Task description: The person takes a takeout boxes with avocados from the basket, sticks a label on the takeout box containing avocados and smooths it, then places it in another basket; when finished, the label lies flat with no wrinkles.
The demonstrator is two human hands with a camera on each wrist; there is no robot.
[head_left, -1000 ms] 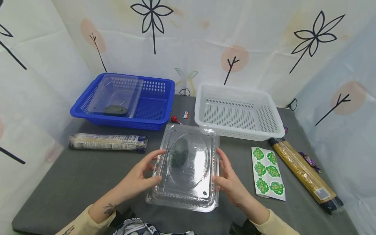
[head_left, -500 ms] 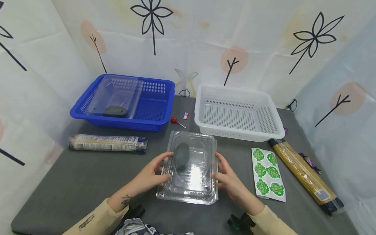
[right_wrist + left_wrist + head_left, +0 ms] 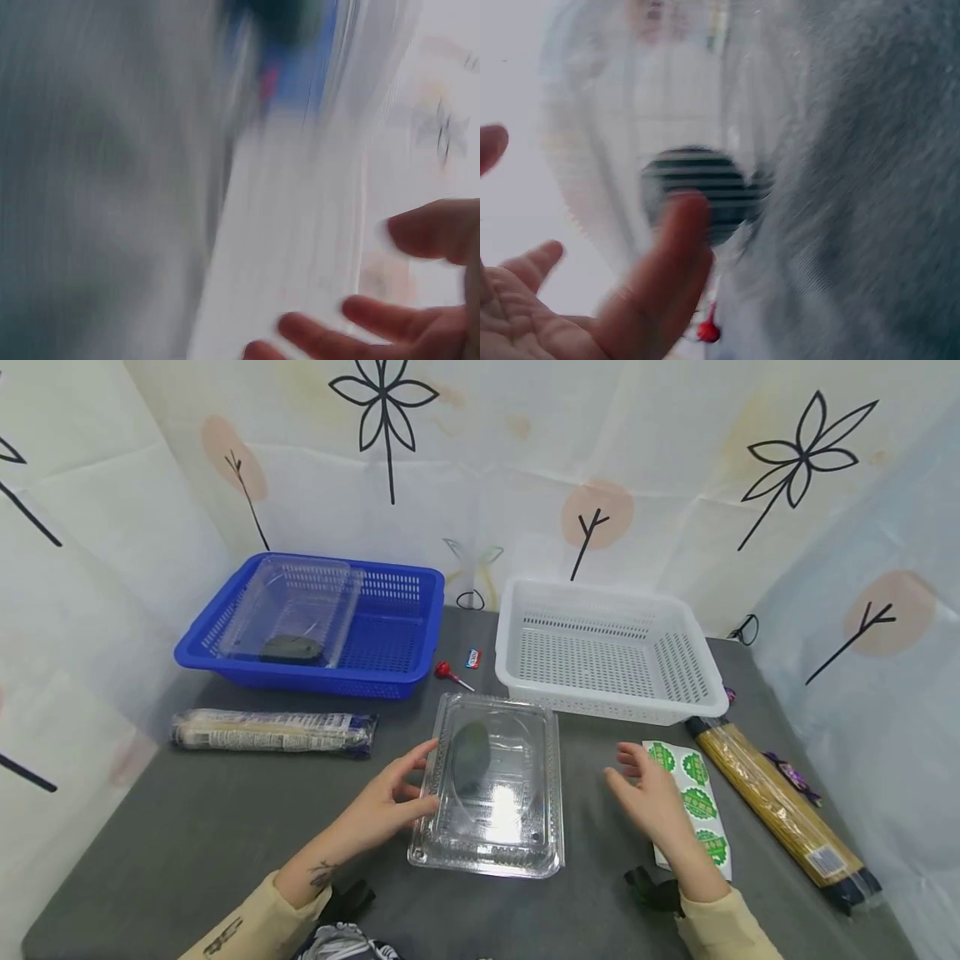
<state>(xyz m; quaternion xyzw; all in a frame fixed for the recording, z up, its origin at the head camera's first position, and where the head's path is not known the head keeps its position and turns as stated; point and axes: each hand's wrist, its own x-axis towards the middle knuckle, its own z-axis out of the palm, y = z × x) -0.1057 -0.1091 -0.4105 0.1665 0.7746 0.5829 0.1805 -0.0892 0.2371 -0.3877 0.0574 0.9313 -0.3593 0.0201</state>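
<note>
A clear plastic clamshell box (image 3: 491, 827), lid down, lies on the grey table in the middle of the head view, with a dark green oval thing (image 3: 471, 755) inside. My left hand (image 3: 390, 797) is at the box's left edge, thumb and fingers spread along it. In the left wrist view, blurred fingers (image 3: 667, 255) overlap the box wall. To the box's right, my right hand (image 3: 656, 797) is apart from it, holding nothing, and partly covers a sheet of round green stickers (image 3: 699, 803). The right wrist view shows its fingers extended and spread.
A blue basket (image 3: 390, 681) at back left holds another clear box (image 3: 288, 585) with a dark oval thing. A white basket (image 3: 607, 700) stands at back right. Noodle packs lie left (image 3: 273, 731) and right (image 3: 783, 810). A red lollipop (image 3: 444, 670) and small wrapped candy (image 3: 473, 658) lie between the baskets.
The box moved slightly away from the body and to the right, both hands on its sides. My right hand then left the box and moved right, over the sticker sheet.
</note>
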